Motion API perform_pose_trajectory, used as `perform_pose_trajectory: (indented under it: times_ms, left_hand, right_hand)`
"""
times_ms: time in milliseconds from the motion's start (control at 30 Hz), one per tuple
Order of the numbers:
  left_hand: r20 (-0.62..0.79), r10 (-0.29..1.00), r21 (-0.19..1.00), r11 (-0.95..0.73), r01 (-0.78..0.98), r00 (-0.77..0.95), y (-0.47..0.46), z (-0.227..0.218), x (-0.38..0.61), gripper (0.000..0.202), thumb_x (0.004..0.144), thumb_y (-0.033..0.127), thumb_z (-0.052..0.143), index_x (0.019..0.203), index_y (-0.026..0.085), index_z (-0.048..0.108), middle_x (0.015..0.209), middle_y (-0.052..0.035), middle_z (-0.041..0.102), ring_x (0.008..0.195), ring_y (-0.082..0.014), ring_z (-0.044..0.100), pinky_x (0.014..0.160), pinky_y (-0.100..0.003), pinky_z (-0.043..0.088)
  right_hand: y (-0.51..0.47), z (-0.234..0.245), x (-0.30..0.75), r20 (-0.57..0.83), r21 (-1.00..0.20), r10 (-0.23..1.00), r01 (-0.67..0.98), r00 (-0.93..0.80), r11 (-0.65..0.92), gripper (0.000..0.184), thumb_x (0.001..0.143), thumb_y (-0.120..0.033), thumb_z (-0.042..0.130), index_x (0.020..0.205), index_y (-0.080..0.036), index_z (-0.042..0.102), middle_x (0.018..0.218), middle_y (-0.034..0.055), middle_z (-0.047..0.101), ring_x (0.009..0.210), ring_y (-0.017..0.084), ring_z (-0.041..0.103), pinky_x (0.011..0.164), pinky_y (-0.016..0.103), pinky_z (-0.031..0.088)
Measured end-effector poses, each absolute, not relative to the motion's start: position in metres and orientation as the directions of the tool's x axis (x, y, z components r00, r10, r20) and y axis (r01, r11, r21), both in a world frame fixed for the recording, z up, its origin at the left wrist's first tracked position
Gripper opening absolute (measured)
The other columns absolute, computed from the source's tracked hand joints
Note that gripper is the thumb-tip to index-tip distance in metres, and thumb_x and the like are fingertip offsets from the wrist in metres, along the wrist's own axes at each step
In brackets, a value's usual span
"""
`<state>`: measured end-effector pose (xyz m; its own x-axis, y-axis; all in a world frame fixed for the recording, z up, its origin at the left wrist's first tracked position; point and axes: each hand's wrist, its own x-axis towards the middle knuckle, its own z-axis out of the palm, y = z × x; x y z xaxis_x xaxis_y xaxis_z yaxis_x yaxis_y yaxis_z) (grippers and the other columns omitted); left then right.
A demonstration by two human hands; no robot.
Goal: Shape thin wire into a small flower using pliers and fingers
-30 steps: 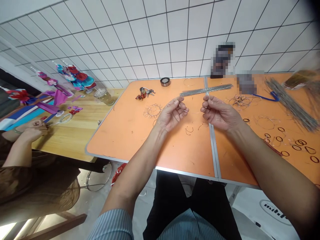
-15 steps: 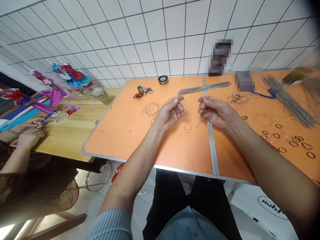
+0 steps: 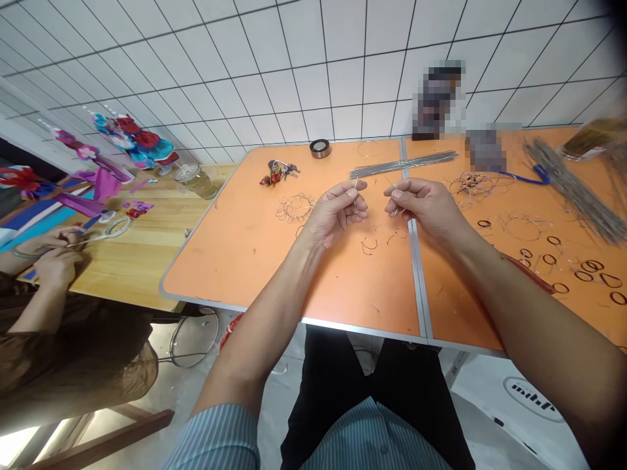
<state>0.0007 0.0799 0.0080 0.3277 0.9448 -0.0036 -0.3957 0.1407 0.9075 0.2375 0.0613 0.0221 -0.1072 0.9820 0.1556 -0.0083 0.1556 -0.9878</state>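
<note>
My left hand (image 3: 336, 214) is raised over the orange table (image 3: 294, 274), thumb and forefinger pinched on a thin wire (image 3: 356, 185). A short gap to the right, my right hand (image 3: 424, 207) also pinches a fine wire end (image 3: 389, 182); whether both ends belong to one piece I cannot tell. Just beyond the hands lies a bundle of straight metal wires (image 3: 404, 165). Small bent wire pieces (image 3: 369, 247) rest on the table below them. Left of my left hand sits a looped, flower-like wire ring (image 3: 295, 207).
A tape roll (image 3: 320, 149) and keys (image 3: 280, 172) are at the back. On the right are dark rings (image 3: 549, 259), tangled wire (image 3: 471, 185) and a thick wire bundle (image 3: 578, 192). A co-worker's hands (image 3: 57, 261) work at the wooden table (image 3: 147, 261), near scissors (image 3: 115, 228).
My hands stay close together, the right one shifting slightly. Wire ends now show above both pinches. The view has tilted a little.
</note>
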Motion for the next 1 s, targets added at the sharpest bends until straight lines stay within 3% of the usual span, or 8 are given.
perform_pose_trajectory:
  times_ms: [133, 233, 533, 1000]
  left_hand:
    - [-0.029, 0.961, 0.925, 0.129, -0.357, 0.274, 0.0804, 0.0073, 0.0024, 0.027, 0.1, 0.042, 0.091, 0.117, 0.023, 0.083, 0.078, 0.0023, 0.08, 0.069, -0.0118, 0.078, 0.069, -0.023, 0.061]
    - [-0.018, 0.964, 0.931, 0.113, -0.347, 0.266, 0.0815, 0.0056, 0.0019, 0.028, 0.102, 0.045, 0.089, 0.12, 0.024, 0.083, 0.075, 0.0037, 0.078, 0.068, -0.0112, 0.076, 0.068, -0.021, 0.06]
    - [-0.019, 0.974, 0.941, 0.094, -0.326, 0.225, 0.0823, 0.0069, 0.0024, 0.012, 0.106, 0.033, 0.084, 0.108, 0.021, 0.083, 0.081, 0.0027, 0.077, 0.07, -0.0084, 0.075, 0.069, -0.019, 0.058]
    - [0.042, 0.986, 0.968, 0.0, -0.253, 0.16, 0.0808, 0.0056, 0.0057, 0.01, 0.11, 0.027, 0.074, 0.108, 0.024, 0.083, 0.072, 0.0036, 0.072, 0.064, -0.0098, 0.068, 0.067, -0.022, 0.055]
  right_hand:
    - [0.0604, 0.0219, 0.2368, 0.256, -0.949, 0.966, 0.176, -0.041, 0.26, 0.011, 0.102, -0.035, 0.093, 0.095, -0.026, 0.088, 0.081, 0.0038, 0.084, 0.072, 0.018, 0.072, 0.07, 0.032, 0.06]
    - [0.0603, 0.022, 0.2362, 0.278, -0.931, 0.96, 0.238, -0.026, 0.276, 0.009, 0.102, -0.033, 0.093, 0.097, -0.027, 0.088, 0.081, 0.0028, 0.083, 0.069, 0.017, 0.072, 0.071, 0.033, 0.063]
    - [0.0625, 0.0237, 0.2356, 0.152, -0.984, 0.988, 0.091, -0.007, 0.152, 0.009, 0.108, -0.017, 0.084, 0.101, -0.023, 0.087, 0.081, 0.0023, 0.082, 0.062, 0.012, 0.067, 0.058, 0.024, 0.051]
    - [0.06, 0.024, 0.2332, 0.202, -0.96, 0.979, 0.197, -0.002, 0.199, 0.012, 0.108, -0.017, 0.085, 0.099, -0.024, 0.087, 0.079, 0.0016, 0.08, 0.061, 0.012, 0.066, 0.06, 0.025, 0.053]
